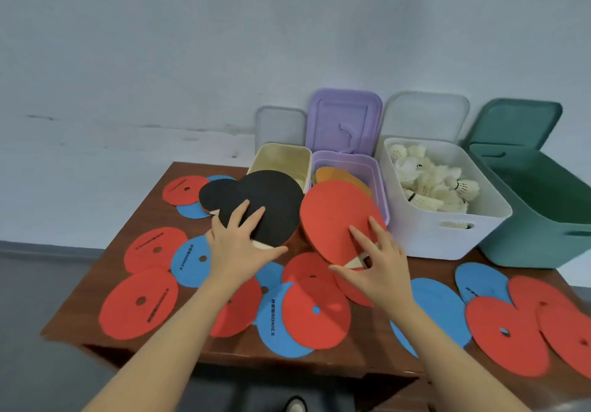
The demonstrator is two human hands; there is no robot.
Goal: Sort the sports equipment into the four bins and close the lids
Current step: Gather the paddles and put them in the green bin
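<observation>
My left hand (238, 242) holds a black-faced table tennis paddle (268, 200) near its wooden neck, fingers spread on the rubber. A second black paddle (217, 195) overlaps behind it to the left. My right hand (379, 264) holds a red-faced paddle (335, 216) the same way, its head tilted over the front rim of the purple bin (382, 175), which has orange and red paddles inside. Four open bins line the back: cream (281, 154), purple, white (447, 239) full of white shuttlecocks (428, 184), and green (524, 229).
Several red and blue flat discs (140, 303) lie scattered over the brown table (105, 245), under and around both arms. Lids lean on the wall behind the bins: a purple lid (343, 120), a green lid (515, 123) and two clear ones. The table's front edge is near me.
</observation>
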